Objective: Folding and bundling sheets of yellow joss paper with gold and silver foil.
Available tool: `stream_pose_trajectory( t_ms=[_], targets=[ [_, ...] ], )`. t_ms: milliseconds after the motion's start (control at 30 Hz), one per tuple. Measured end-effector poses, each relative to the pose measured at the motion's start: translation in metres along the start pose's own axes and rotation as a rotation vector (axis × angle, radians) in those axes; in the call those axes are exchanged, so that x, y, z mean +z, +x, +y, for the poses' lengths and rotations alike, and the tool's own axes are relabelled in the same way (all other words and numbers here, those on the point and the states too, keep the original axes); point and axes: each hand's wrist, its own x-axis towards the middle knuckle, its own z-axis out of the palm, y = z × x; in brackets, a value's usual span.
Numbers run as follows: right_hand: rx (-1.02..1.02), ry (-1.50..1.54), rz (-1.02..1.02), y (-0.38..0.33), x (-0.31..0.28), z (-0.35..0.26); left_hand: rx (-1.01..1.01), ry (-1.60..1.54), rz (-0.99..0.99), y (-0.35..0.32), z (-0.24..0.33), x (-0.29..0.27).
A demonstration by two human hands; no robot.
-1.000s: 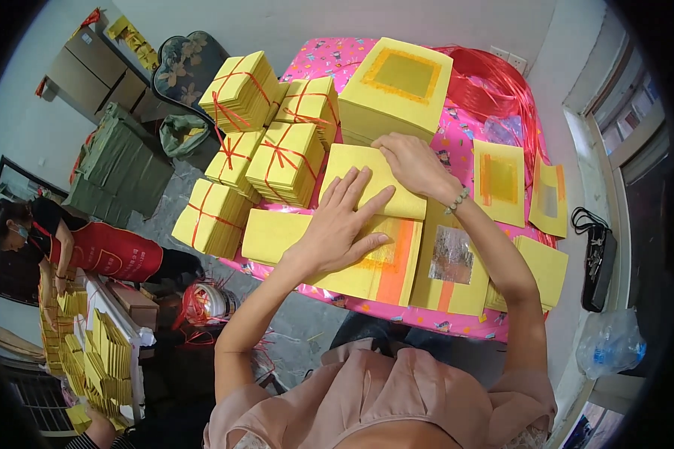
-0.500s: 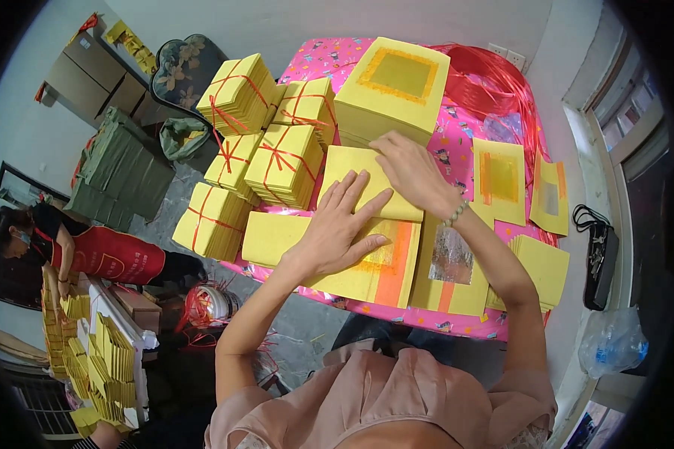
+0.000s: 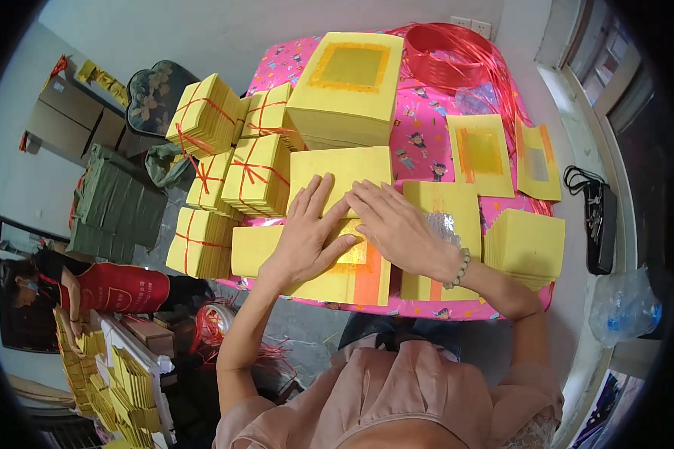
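- Left hand (image 3: pixel 307 236) lies flat, fingers spread and gripping nothing, on the yellow paper stack (image 3: pixel 329 258) at the desk's (image 3: pixel 427 127) near edge;
- Right hand (image 3: pixel 401 228) is likewise open, palm down, on the plain sheaf (image 3: pixel 341 176) just above;
- Risk, as I judge it: uneven pressing could slide loose sheets askew or off the edge;
- Tied bundles (image 3: pixel 258 176) close by leave little room.

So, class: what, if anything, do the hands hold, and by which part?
Nothing is gripped: the left hand and right hand lie flat, palms down, on top of the yellow paper stack.
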Motion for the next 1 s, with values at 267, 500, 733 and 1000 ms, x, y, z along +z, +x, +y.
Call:
stream_pose_trajectory(
  t_ms=[267,500,733,1000],
  targets=[
    [-0.023,0.046,0.023,-0.001,0.005,0.005,-0.019,0.0,-0.027,-0.001,-0.001,-0.002],
    [-0.067,0.009,0.045,-0.001,0.005,0.012,-0.026,-0.011,-0.027,-0.001,0.001,-0.001],
    [-0.051,0.045,0.024,-0.002,0.004,0.016,-0.026,-0.011,-0.037,0.0,0.001,-0.001],
    [-0.103,0.049,0.035,-0.003,0.0,0.023,-0.024,-0.018,-0.023,0.001,0.0,0.0]
  ],
)
